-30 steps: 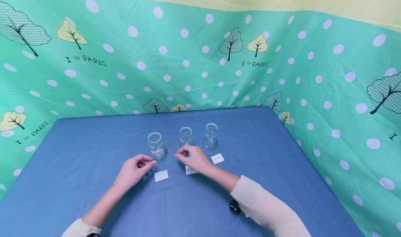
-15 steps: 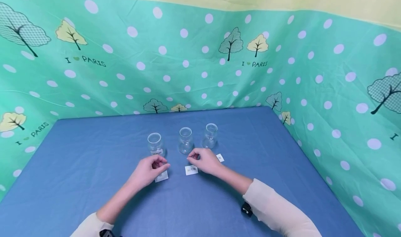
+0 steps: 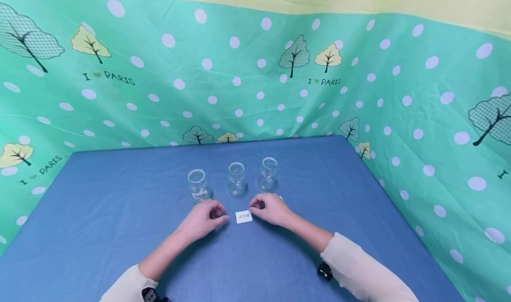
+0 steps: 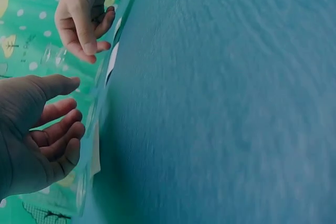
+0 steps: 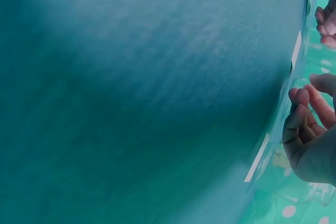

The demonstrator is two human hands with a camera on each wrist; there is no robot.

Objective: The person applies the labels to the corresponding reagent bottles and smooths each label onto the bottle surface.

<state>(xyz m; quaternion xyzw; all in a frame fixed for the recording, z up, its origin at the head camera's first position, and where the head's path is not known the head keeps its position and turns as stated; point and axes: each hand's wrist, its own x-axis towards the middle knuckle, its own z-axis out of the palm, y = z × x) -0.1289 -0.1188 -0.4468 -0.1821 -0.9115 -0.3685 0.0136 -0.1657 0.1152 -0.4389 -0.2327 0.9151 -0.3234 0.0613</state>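
My left hand (image 3: 203, 221) hovers just left of a small white label (image 3: 244, 217) with handwriting, its thumb and fingers apart and holding nothing. On the label's other side is my right hand (image 3: 272, 209), with the fingertips close to the label's right edge. In the right wrist view a gap shows between the right thumb and fingers (image 5: 300, 111); whether they touch the label is unclear. Behind the hands stand three clear glass jars: a left jar (image 3: 197, 183) bearing a label, a middle jar (image 3: 237, 180) and a right jar (image 3: 267, 174).
Another white label (image 4: 96, 148) lies under the left hand, hidden in the head view. A third label (image 3: 281, 198) shows only a corner behind the right hand. All stand on a blue cloth-covered table (image 3: 119, 213), with a green dotted curtain (image 3: 159, 71) around it.
Both hands have moved to the right and slightly nearer. The left hand now covers the left label, the right hand covers most of the right label, and the middle label has come into full view.
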